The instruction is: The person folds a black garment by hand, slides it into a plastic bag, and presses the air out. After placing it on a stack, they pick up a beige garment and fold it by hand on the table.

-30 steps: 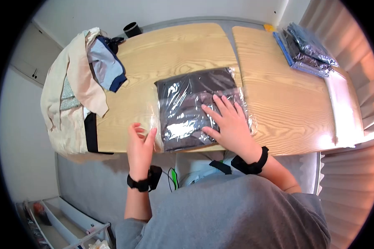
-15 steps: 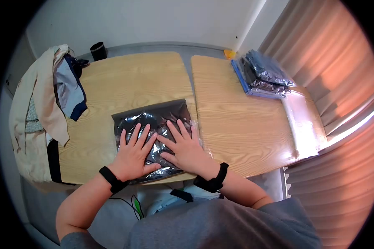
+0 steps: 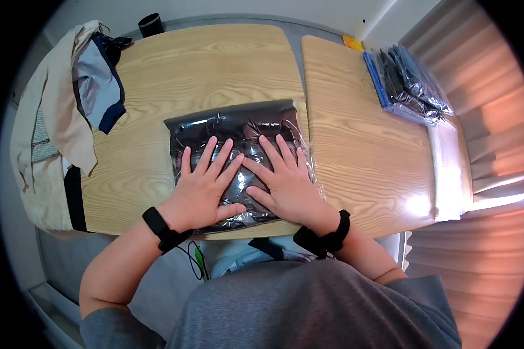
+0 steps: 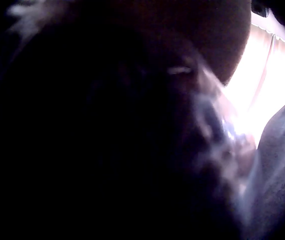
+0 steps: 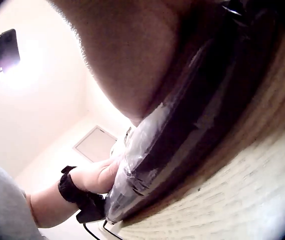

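A folded dark garment in a clear plastic bag point(image 3: 233, 119) lies flat at the front edge of the wooden table point(image 3: 215, 64). Both palms press down on it with the fingers spread. My left hand point(image 3: 201, 192) covers its left half, and my right hand point(image 3: 288, 189) covers the right half, the two index fingertips close together near the middle. In the right wrist view the dark bagged garment point(image 5: 197, 115) shows from the side, with crinkled plastic at its near edge. The left wrist view is mostly dark.
Loose clothes point(image 3: 64, 110) in cream and light blue hang over the left end of the table. On a second table point(image 3: 355, 134) to the right sits a stack of bagged garments point(image 3: 407, 84), with clear plastic bags point(image 3: 448, 168) in front. A black bin point(image 3: 151, 25) stands behind.
My left hand has moved from the bag's left edge onto its top and spread flat. The right hand stays pressed on the bag. The head view has shifted.
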### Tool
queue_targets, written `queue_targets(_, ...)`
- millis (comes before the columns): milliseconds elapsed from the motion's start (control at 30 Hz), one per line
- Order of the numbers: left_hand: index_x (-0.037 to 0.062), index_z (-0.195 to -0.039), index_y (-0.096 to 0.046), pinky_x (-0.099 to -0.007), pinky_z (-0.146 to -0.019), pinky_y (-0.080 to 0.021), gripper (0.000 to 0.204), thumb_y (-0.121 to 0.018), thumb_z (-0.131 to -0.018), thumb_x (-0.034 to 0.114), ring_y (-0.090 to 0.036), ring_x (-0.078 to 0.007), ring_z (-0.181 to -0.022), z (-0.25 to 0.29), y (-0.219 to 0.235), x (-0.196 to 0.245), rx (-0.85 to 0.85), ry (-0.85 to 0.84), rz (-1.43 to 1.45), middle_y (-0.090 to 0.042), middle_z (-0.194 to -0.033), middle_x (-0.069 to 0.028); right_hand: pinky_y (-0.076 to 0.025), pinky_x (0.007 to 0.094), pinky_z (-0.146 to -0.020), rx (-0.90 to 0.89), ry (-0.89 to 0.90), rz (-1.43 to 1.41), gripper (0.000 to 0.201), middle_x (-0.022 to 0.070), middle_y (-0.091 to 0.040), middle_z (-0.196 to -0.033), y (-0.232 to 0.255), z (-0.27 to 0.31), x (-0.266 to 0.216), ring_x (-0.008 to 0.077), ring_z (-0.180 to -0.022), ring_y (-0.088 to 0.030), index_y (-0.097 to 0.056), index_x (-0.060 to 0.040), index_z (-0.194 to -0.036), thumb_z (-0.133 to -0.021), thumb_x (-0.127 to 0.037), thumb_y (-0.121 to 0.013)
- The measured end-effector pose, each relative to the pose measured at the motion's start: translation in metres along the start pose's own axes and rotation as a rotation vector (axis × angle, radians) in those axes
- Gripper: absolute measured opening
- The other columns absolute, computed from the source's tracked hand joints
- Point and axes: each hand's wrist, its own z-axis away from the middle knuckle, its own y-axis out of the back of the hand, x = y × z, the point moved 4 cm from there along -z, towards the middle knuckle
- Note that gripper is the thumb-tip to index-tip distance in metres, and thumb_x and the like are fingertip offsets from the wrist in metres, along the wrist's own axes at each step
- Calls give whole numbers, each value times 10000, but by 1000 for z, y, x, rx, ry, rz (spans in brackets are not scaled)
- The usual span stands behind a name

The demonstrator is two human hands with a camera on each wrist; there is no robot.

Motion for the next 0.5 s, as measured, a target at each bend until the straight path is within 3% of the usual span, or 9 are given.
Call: queue_targets(500, 43, -1431, -271, -669, -1033, -124, 900, -438, -817, 680, -87, -418, -1397, 0, -9, -2, -79, 12, 22, -146, -1513, -200, -210, 624, -1038, 14, 0, 46, 500, 145, -304, -1462, -7, 2, 1, 383, -1363, -233, -462, -287, -1340, -878, -468, -522)
